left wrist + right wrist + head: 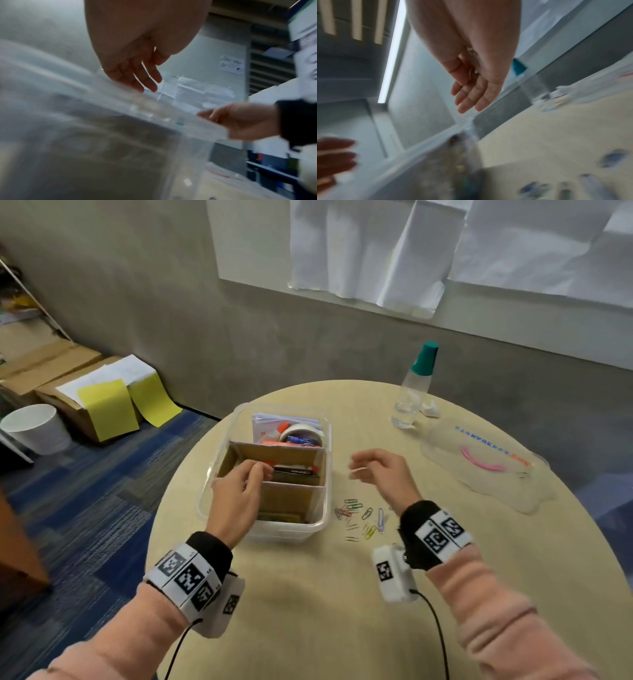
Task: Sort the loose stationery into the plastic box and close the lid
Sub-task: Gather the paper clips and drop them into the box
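Round table (308, 594); left hand (236, 494) over plastic box (318, 525), fingers curled

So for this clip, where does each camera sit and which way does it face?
Head: above, looking down at the round table; both hands, sleeves show.
Left wrist: under the left hand, looking across the plastic box; the right hand shows.
Right wrist: under the right hand, toward the wall.
All share the box.
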`<action>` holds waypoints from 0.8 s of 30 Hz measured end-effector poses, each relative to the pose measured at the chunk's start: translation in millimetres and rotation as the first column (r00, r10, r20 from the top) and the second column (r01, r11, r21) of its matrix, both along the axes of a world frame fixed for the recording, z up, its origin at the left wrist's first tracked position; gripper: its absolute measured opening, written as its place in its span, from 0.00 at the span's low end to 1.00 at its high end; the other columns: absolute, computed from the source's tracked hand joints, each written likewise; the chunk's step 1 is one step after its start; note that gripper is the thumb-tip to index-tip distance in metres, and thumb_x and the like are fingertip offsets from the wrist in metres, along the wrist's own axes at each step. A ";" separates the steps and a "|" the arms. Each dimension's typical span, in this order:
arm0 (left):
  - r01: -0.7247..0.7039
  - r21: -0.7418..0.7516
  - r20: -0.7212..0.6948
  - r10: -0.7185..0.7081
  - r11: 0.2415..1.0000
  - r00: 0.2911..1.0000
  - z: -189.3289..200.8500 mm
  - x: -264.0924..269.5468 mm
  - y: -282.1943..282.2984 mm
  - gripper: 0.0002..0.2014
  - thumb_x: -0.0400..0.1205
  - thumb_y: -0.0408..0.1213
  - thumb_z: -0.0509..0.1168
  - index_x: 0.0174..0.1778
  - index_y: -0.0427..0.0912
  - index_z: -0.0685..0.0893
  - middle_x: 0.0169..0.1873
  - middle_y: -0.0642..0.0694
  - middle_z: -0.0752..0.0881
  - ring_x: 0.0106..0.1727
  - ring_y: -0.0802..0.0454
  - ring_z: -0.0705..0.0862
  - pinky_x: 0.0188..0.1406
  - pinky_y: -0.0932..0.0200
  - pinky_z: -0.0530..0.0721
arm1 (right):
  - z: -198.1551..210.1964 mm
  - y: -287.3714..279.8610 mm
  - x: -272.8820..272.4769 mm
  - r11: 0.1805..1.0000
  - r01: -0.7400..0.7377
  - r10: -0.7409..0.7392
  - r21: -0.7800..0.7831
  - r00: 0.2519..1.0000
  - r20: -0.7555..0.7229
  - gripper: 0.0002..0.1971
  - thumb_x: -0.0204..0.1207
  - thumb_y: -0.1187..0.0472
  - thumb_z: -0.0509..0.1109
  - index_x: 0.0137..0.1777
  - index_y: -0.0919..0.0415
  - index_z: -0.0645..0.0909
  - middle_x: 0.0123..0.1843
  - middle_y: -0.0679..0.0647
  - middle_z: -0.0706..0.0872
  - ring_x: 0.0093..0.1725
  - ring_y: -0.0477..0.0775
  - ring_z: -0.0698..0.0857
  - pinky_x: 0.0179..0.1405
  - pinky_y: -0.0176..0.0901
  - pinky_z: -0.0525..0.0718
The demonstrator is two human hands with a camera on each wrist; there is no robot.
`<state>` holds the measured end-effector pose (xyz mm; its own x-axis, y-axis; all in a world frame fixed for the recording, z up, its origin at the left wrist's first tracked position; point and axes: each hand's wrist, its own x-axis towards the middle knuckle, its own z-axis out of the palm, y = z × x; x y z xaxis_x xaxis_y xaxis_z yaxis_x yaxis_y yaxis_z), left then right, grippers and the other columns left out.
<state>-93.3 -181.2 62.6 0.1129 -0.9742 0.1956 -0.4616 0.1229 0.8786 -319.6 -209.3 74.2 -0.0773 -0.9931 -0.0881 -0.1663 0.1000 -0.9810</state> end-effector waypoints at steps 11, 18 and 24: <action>0.444 0.292 0.407 -0.530 0.847 0.744 -37.3 -156.4 10.6 0.15 0.83 0.31 0.55 0.62 0.41 0.80 0.60 0.43 0.81 0.61 0.48 0.79 0.59 0.62 0.73 | -103.7 1.8 -96.7 0.972 -0.123 0.231 0.200 0.658 -0.716 0.18 0.74 0.68 0.67 0.64 0.61 0.80 0.69 0.57 0.77 0.71 0.55 0.73 0.71 0.37 0.65; 0.017 0.440 0.500 -0.261 0.898 0.826 -88.8 -171.3 -29.7 0.21 0.78 0.23 0.58 0.68 0.36 0.72 0.68 0.39 0.68 0.66 0.43 0.74 0.69 0.53 0.74 | -115.8 -25.7 -98.5 0.965 -0.127 0.262 0.229 0.505 -0.822 0.14 0.76 0.62 0.67 0.60 0.57 0.85 0.64 0.54 0.77 0.66 0.57 0.75 0.65 0.45 0.76; -0.097 0.459 0.604 -0.230 0.883 0.763 -98.7 -168.3 -47.7 0.16 0.79 0.25 0.60 0.63 0.37 0.74 0.62 0.40 0.73 0.63 0.43 0.76 0.65 0.52 0.78 | -117.5 -22.2 -98.4 0.980 -0.070 0.189 0.184 0.604 -0.774 0.08 0.75 0.63 0.69 0.48 0.63 0.88 0.54 0.57 0.83 0.56 0.57 0.81 0.53 0.39 0.75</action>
<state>-261.6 -228.9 -36.2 0.0553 -0.9663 -0.2513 -0.9257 -0.1439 0.3498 -418.0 -231.5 -43.3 -0.0467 -0.9832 -0.1764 -0.8864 0.1222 -0.4465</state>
